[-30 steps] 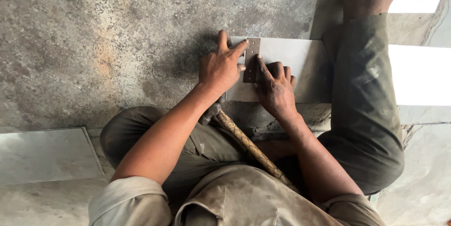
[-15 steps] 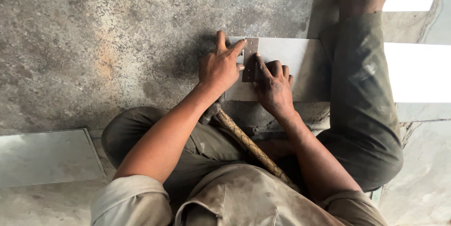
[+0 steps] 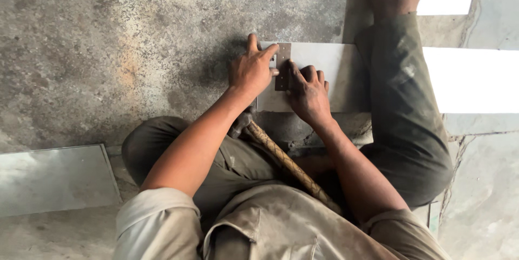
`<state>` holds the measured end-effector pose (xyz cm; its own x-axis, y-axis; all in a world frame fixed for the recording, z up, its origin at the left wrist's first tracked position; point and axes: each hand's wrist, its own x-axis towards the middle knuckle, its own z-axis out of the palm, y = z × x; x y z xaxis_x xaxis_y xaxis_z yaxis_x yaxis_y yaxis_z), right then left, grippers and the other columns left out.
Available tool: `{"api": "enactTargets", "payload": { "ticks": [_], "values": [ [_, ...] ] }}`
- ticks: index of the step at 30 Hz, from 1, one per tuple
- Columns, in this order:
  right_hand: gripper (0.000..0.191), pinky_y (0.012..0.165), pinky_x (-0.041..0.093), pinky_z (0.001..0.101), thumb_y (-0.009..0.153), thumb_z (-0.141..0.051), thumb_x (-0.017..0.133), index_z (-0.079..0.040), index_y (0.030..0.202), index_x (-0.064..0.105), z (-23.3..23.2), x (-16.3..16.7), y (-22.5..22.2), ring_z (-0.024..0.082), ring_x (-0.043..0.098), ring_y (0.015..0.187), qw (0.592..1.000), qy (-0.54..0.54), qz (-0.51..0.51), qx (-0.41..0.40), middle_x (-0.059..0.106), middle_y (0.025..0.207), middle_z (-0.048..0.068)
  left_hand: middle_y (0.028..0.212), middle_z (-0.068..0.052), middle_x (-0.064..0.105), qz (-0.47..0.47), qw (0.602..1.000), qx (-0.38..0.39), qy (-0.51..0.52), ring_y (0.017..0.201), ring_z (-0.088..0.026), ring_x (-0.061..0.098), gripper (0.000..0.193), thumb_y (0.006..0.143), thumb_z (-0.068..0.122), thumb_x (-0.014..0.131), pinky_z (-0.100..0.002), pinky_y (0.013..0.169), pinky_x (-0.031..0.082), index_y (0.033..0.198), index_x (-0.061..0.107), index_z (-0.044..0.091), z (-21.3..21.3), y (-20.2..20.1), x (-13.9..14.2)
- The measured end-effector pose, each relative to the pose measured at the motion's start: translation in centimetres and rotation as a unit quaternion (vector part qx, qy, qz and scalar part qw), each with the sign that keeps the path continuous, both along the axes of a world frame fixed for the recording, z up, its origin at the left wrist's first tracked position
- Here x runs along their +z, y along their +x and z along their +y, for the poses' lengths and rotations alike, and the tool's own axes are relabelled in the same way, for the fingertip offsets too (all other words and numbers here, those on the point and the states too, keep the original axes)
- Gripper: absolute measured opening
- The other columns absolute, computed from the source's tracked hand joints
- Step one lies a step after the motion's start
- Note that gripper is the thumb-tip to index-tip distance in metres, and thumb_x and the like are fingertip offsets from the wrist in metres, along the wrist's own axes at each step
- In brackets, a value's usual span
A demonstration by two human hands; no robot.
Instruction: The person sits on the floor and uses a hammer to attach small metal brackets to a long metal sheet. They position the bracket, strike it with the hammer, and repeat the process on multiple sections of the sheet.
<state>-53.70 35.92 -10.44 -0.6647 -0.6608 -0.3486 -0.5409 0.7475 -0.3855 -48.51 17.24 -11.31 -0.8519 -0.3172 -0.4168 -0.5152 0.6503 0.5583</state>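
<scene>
From the head camera, a small brown metal plate with holes (image 3: 282, 67) lies flat on the near-left end of a pale grey board (image 3: 330, 76), which rests on the concrete floor (image 3: 135, 49). The left hand (image 3: 251, 71) lies spread open, palm down, at the plate's left edge, its forefinger reaching over the plate's top corner. The right hand (image 3: 307, 93) sits just right of the plate, fingers curled, thumb pressing its lower edge. Below the plate, a hammer (image 3: 286, 162) with a wooden handle rests across the person's lap. A grey slab (image 3: 54, 179) lies far left.
</scene>
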Motion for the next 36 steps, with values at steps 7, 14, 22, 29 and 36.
{"api": "enactTargets", "payload": {
  "ticks": [7, 14, 22, 29, 36],
  "values": [
    [0.085, 0.097, 0.043, 0.0619, 0.075, -0.031, 0.081, -0.018, 0.150, 0.044, 2.3, -0.3, 0.8, 0.053, 0.046, 0.123, 0.991, -0.011, 0.106, 0.075, 0.049, 0.133, 0.030, 0.146, -0.019, 0.049, 0.007, 0.997, -0.006, -0.076, 0.106, -0.043, 0.068, 0.065, 0.078, 0.030, 0.088, -0.054, 0.086, 0.056, 0.138, 0.062, 0.028, 1.4, -0.2, -1.6],
    [0.041, 0.070, 0.058, 0.0498, 0.094, -0.047, 0.062, -0.013, 0.116, 0.069, 10.7, 8.1, 8.6, 0.036, 0.071, 0.085, 0.978, 0.163, -0.056, 0.115, 0.072, 0.095, 0.015, 0.154, -0.019, 0.043, 0.001, 0.996, -0.031, -0.086, 0.122, -0.046, 0.058, 0.076, 0.075, 0.036, 0.090, -0.061, 0.099, 0.046, 0.143, 0.058, 0.028, 3.0, 0.5, 3.1],
    [0.078, 0.083, 0.052, 0.0506, 0.084, -0.025, 0.070, -0.005, 0.154, 0.044, 16.5, 21.2, 20.4, 0.043, 0.066, 0.097, 0.978, -0.029, -0.177, 0.105, 0.069, 0.115, 0.027, 0.153, -0.015, 0.045, 0.041, 0.995, -0.008, -0.093, 0.131, -0.041, 0.054, 0.079, 0.070, 0.035, 0.093, -0.060, 0.105, 0.043, 0.142, 0.060, 0.032, 4.1, 3.7, 7.9],
    [0.069, 0.096, 0.052, 0.0447, 0.089, -0.017, 0.065, -0.005, 0.154, 0.048, 15.8, 23.4, 21.8, 0.035, 0.071, 0.103, 0.973, -0.059, -0.208, 0.074, 0.071, 0.116, 0.024, 0.147, -0.014, 0.052, 0.033, 0.994, -0.023, -0.098, 0.131, -0.039, 0.056, 0.077, 0.073, 0.034, 0.092, -0.056, 0.107, 0.043, 0.144, 0.060, 0.034, 4.8, 4.2, 10.6],
    [0.070, 0.091, 0.055, 0.0406, 0.090, -0.022, 0.068, -0.007, 0.155, 0.047, 14.1, 24.7, 20.4, 0.030, 0.070, 0.106, 0.960, -0.036, -0.273, 0.044, 0.071, 0.121, 0.023, 0.147, -0.014, 0.050, 0.025, 0.995, -0.014, -0.095, 0.130, -0.040, 0.056, 0.078, 0.072, 0.034, 0.093, -0.057, 0.106, 0.043, 0.142, 0.060, 0.035, 4.7, 3.8, 10.4]
  ]
}}
